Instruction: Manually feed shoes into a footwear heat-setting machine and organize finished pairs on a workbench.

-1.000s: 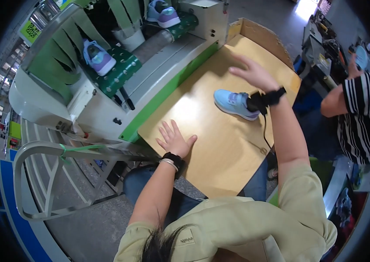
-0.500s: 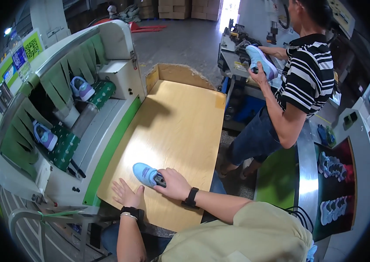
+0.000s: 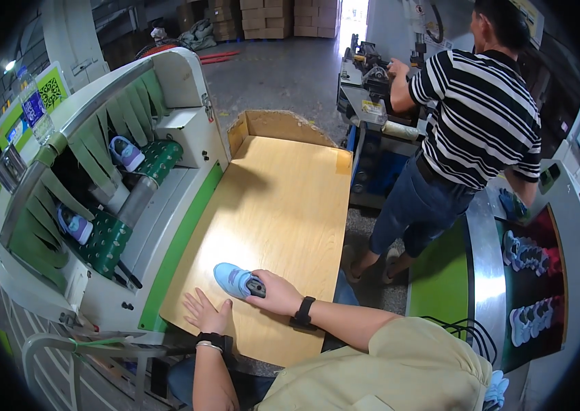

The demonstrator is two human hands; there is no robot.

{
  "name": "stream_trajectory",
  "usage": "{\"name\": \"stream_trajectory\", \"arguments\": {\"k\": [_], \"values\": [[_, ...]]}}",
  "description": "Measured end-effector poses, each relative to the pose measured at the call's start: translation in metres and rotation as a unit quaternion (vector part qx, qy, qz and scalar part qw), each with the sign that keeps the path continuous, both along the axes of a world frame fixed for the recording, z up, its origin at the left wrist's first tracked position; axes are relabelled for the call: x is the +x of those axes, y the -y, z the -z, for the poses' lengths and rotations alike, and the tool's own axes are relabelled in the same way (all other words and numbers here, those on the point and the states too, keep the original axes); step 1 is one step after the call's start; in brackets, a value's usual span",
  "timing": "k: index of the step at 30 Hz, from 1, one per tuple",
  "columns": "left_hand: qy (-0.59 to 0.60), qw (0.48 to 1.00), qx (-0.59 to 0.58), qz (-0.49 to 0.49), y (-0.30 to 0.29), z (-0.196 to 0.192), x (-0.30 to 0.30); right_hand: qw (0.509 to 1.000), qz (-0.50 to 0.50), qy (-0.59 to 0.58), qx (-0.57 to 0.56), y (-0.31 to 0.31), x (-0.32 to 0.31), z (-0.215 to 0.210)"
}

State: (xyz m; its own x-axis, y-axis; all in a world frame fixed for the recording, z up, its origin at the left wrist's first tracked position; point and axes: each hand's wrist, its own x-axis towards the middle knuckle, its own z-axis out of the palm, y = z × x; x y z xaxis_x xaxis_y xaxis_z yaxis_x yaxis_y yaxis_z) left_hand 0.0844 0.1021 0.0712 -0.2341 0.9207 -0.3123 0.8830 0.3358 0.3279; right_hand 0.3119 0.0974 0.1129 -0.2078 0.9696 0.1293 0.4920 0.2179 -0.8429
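A light blue sneaker point(image 3: 232, 278) with purple markings rests on the wooden tabletop point(image 3: 283, 205), its toe pointing to the far left. A dark form fills its opening. My right hand point(image 3: 279, 293) grips the heel end and the dark form, fingers wrapped round it. To the left of the sneaker, my left hand point(image 3: 208, 312) lies on the board near its edge, fingers spread and holding nothing. The sneaker's underside is hidden.
At left stands a machine point(image 3: 191, 137) with green strip curtains; sneakers point(image 3: 127, 153) sit on its perforated green belt point(image 3: 113, 236). A person point(image 3: 482, 123) in a striped shirt stands at right, beside a green conveyor point(image 3: 440, 274). More shoes point(image 3: 526, 253) stand in an opening at far right.
The person at right has turned away; the sneaker they held is out of sight, and one arm now reaches down to the right. My hands and sneaker keep their places on the board.
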Motion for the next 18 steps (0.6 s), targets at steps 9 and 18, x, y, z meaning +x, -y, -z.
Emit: {"name": "stream_trajectory", "arguments": {"k": [9,18], "values": [[-0.006,1.000,0.004,0.001,0.0013,0.0000,0.0003,1.000,-0.003,0.000,-0.002,0.0012,-0.0003,0.0021],[-0.003,1.000,-0.011,-0.003,0.0011,-0.0028,0.0018,0.999,-0.007,-0.010,-0.030,-0.0001,0.0017,0.0001]]}}
